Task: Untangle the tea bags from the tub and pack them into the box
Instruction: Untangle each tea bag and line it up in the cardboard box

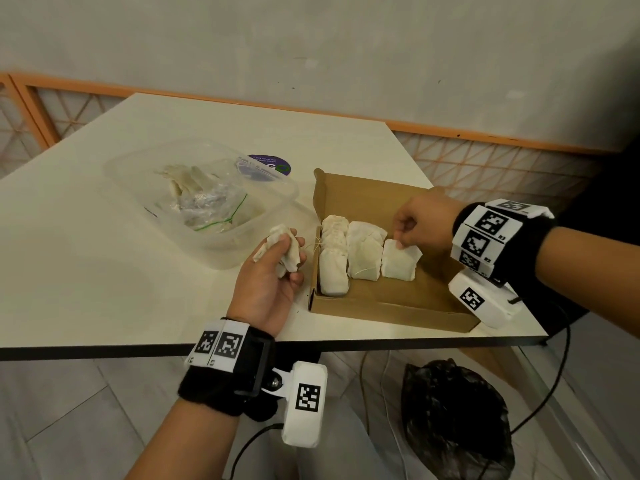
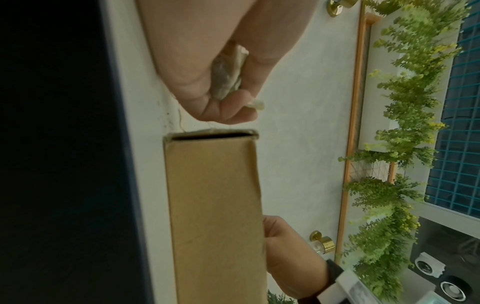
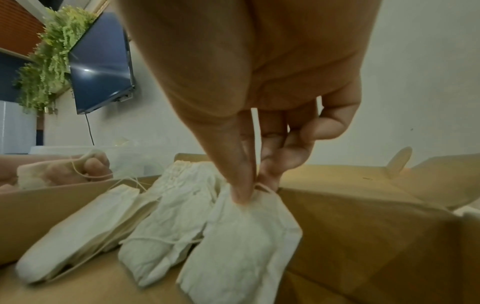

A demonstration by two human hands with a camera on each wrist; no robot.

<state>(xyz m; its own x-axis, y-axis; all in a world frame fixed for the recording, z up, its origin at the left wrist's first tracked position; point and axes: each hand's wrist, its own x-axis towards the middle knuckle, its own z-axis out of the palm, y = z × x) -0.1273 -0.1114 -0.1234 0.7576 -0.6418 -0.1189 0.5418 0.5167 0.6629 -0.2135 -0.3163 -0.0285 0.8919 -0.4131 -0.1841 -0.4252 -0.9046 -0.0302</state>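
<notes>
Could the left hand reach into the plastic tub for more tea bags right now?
Probably not yet: the tub is open-topped and close by, but the left hand already grips a bunch of tea bags.

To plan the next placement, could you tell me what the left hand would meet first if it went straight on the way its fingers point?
Probably the clear tub: the left hand, gripping tea bags, points towards its near wall, though depth is unclear.

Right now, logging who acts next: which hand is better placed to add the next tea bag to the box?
Left. The left hand already grips tea bags beside the box; the right hand is pinching a bag inside it.
</notes>
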